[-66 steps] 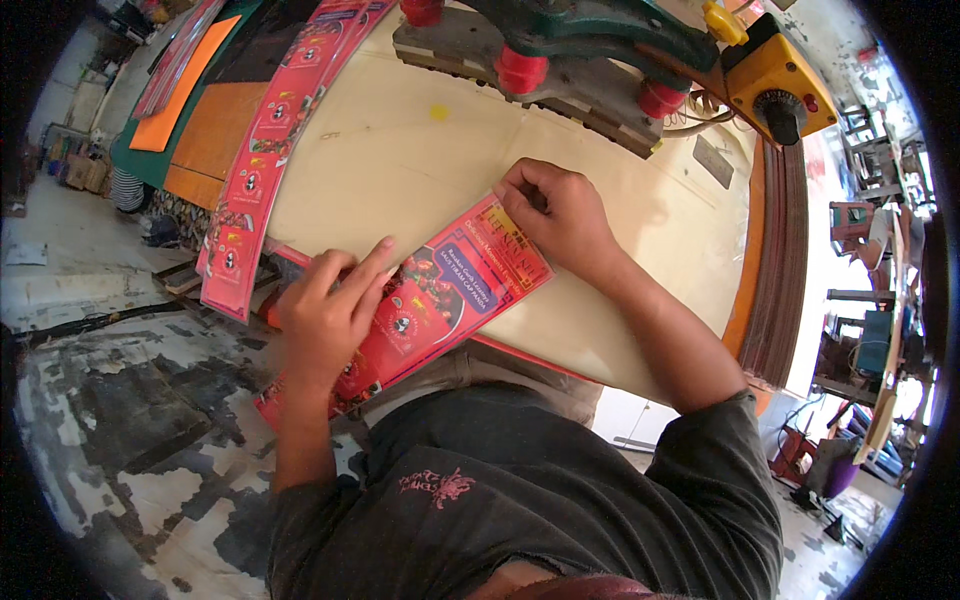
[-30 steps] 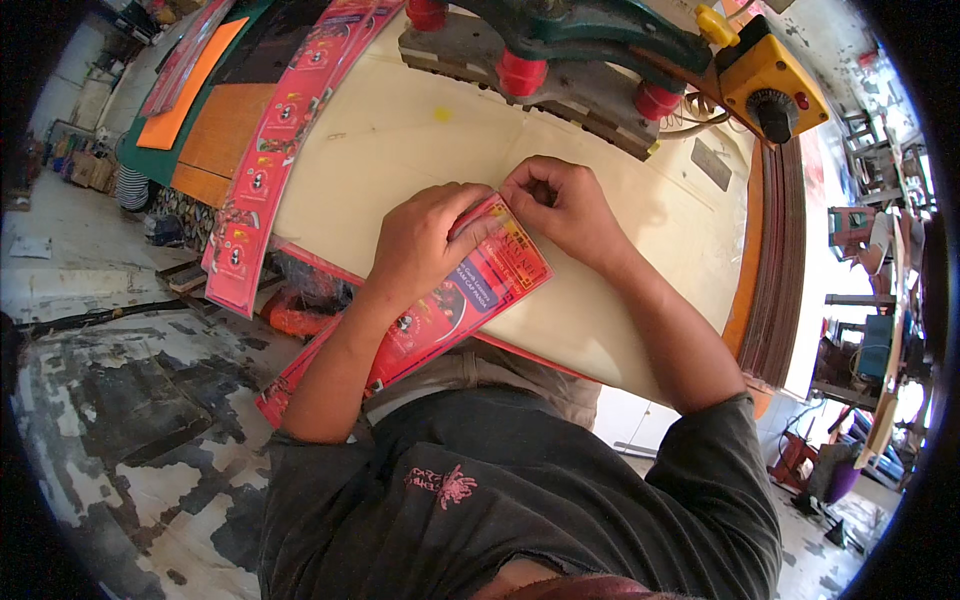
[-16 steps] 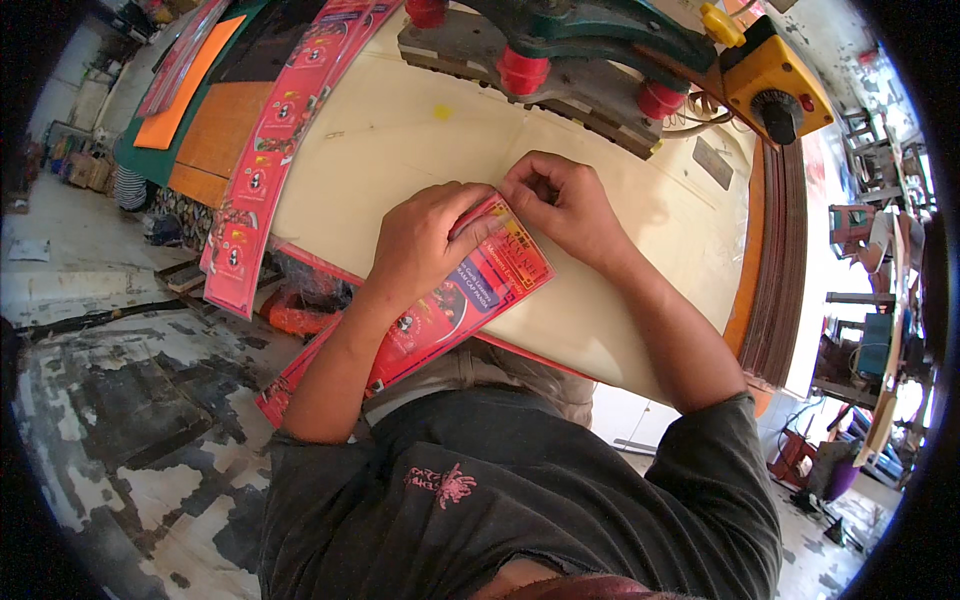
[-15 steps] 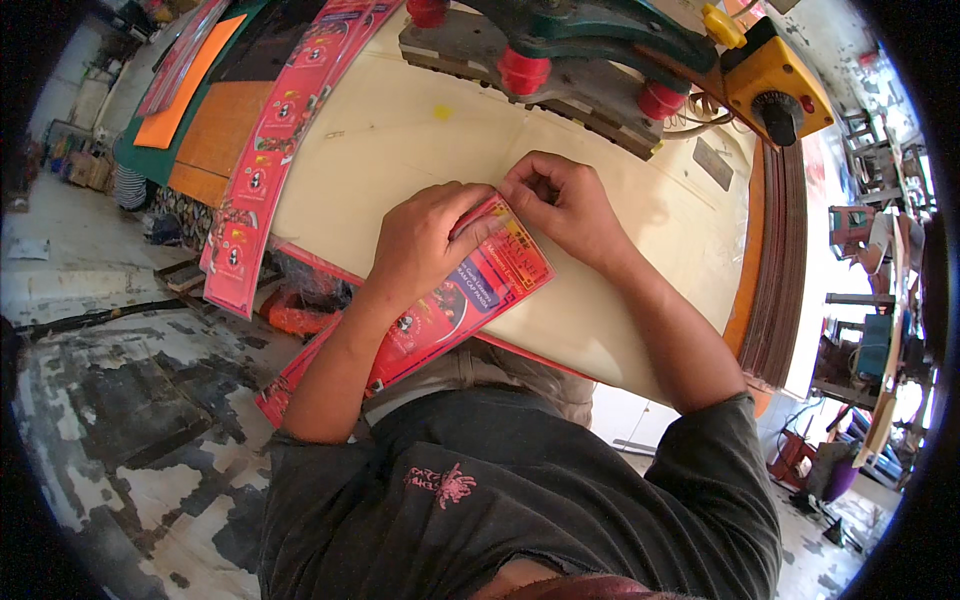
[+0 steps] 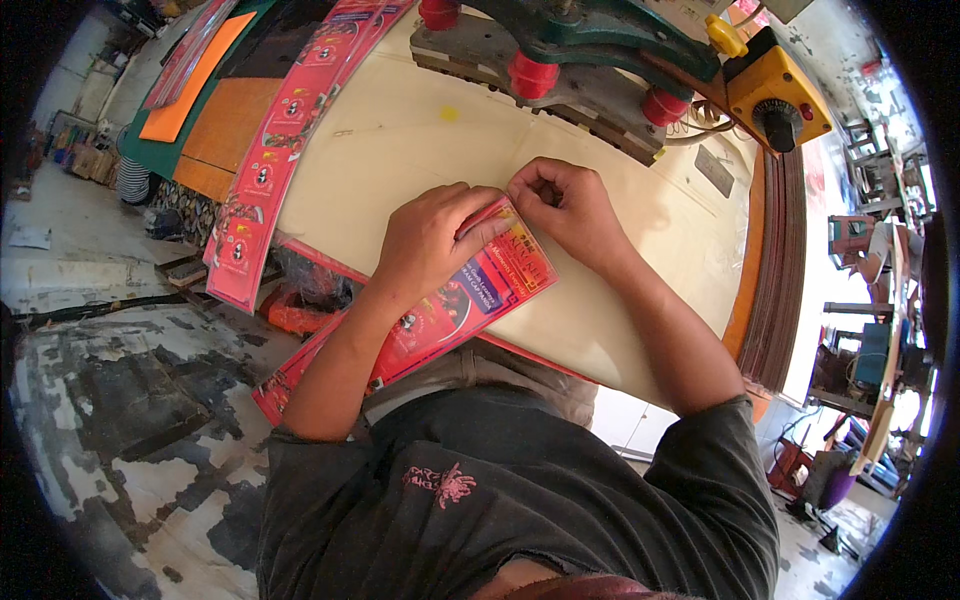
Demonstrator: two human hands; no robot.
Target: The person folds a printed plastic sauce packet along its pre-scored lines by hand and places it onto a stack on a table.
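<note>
A long red printed plastic strip [image 5: 478, 302] slants from near the middle of the worktable down past its front edge, toward my lap. Over its upper end lies my left hand [image 5: 432, 237], closed on it with the thumb flat on the printed face. At the strip's top corner my right hand [image 5: 563, 205] is curled in a pinch, thumb against forefinger, close to the left fingertips. Whatever is between those right fingers is too small or hidden to make out. Part of the strip disappears under my left forearm.
Beyond my hands stands a green machine [image 5: 600, 40] with red knobs and a metal bar. A yellow control box [image 5: 776, 92] with a black dial sits beside it. More red printed strips [image 5: 262, 180] lie along the left of the cream tabletop [image 5: 370, 170]; an orange sheet [image 5: 195, 85] lies beyond.
Both hands keep nearly the same hold and place at the strip's upper corner. The whole view has shifted slightly.
</note>
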